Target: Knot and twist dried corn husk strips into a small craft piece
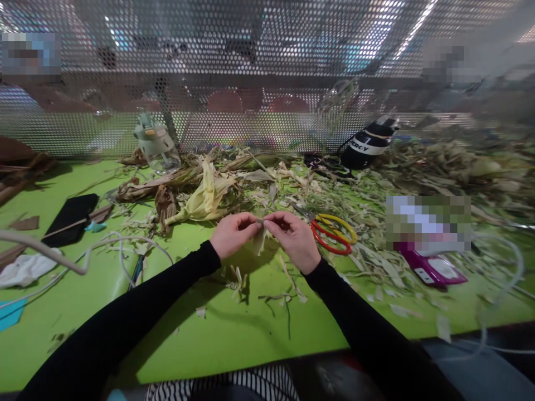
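My left hand [232, 234] and my right hand [292, 238] meet over the green table [234, 334], both pinched on one pale strip of corn husk [259, 240] that hangs between them. Thin husk shreds [284, 289] lie on the table just below my hands. Red and yellow scissors [332, 234] rest right beside my right hand. A bundle of yellow husks [204, 197] lies just beyond my left hand.
Heaps of dried husk [451, 161] cover the back and right. A water bottle [156, 146], a dark cap [368, 146], a black phone [71, 218], white cables [96, 250], a magenta object [432, 268] and a perforated metal screen [267, 67] stand around.
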`<state>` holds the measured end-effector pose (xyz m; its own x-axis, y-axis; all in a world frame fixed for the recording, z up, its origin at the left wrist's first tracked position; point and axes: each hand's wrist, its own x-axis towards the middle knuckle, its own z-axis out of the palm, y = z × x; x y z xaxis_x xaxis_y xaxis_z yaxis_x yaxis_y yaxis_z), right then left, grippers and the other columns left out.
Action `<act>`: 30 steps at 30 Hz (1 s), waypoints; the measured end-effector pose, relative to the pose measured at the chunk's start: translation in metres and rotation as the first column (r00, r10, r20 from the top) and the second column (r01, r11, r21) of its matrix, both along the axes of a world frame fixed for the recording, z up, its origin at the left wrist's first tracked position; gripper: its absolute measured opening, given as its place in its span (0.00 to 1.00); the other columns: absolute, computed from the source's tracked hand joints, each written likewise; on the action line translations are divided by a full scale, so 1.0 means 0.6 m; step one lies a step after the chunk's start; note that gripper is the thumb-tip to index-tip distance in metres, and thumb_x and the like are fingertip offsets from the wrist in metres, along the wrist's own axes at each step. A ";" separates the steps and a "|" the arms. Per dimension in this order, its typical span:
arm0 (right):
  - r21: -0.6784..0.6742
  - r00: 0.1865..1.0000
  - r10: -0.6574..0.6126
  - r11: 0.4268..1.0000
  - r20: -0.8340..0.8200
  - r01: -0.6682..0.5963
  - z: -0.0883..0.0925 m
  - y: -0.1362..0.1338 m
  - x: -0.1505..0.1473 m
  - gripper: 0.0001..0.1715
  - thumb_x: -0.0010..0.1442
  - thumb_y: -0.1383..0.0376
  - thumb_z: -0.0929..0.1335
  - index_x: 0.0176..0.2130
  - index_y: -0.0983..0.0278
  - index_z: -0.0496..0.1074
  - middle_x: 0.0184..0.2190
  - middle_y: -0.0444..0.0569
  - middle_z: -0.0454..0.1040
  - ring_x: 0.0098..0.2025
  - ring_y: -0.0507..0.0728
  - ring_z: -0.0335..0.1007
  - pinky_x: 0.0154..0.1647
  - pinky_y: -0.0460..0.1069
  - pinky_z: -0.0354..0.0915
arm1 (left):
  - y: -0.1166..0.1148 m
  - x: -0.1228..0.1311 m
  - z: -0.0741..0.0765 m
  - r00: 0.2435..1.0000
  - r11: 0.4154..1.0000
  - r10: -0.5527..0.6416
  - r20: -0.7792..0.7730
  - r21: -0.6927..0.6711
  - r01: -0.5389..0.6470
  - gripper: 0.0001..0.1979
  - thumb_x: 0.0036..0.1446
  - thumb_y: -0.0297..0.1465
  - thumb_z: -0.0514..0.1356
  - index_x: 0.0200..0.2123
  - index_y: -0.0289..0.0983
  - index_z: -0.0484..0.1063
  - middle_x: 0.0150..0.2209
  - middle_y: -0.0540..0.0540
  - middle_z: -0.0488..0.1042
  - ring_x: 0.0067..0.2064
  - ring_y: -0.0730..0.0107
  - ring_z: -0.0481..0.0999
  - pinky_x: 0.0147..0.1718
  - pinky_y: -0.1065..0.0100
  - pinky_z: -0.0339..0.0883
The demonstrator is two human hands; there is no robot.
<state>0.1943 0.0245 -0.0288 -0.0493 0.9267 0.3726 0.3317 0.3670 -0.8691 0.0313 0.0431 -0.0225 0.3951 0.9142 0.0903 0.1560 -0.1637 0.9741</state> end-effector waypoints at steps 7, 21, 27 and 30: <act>0.082 0.995 -0.006 0.997 0.101 -0.003 0.007 -0.007 -0.002 0.07 0.56 0.62 0.68 0.35 0.62 0.73 0.31 0.47 0.73 0.32 0.53 0.69 0.32 0.48 0.67 | -0.002 -0.004 0.012 0.999 0.998 -0.051 -0.006 -0.022 0.051 0.10 0.51 0.35 0.57 0.26 0.34 0.67 0.23 0.53 0.67 0.25 0.78 0.65 0.27 0.74 0.60; 0.449 0.890 -0.118 0.887 0.441 -0.105 0.024 -0.018 -0.001 0.11 0.59 0.69 0.64 0.39 0.61 0.75 0.35 0.52 0.76 0.39 0.57 0.70 0.41 0.54 0.67 | -0.007 0.000 0.014 0.989 0.991 0.010 0.150 -0.132 0.010 0.09 0.48 0.35 0.59 0.28 0.33 0.69 0.21 0.53 0.66 0.24 0.79 0.63 0.26 0.74 0.58; 0.384 0.953 -0.064 0.922 0.296 -0.058 0.022 -0.015 0.000 0.07 0.59 0.68 0.66 0.36 0.61 0.75 0.33 0.50 0.75 0.38 0.56 0.71 0.41 0.53 0.68 | -0.011 0.000 0.020 0.994 0.997 -0.019 0.111 -0.076 0.028 0.11 0.49 0.37 0.60 0.28 0.33 0.68 0.22 0.53 0.66 0.24 0.79 0.63 0.26 0.74 0.59; 0.288 0.987 0.001 0.957 0.158 -0.047 0.018 -0.012 0.002 0.05 0.57 0.66 0.68 0.35 0.62 0.74 0.33 0.49 0.74 0.37 0.55 0.70 0.38 0.51 0.69 | -0.011 -0.001 0.018 0.996 0.999 -0.038 0.079 -0.016 0.039 0.11 0.52 0.37 0.58 0.30 0.33 0.69 0.23 0.53 0.66 0.25 0.79 0.63 0.27 0.74 0.58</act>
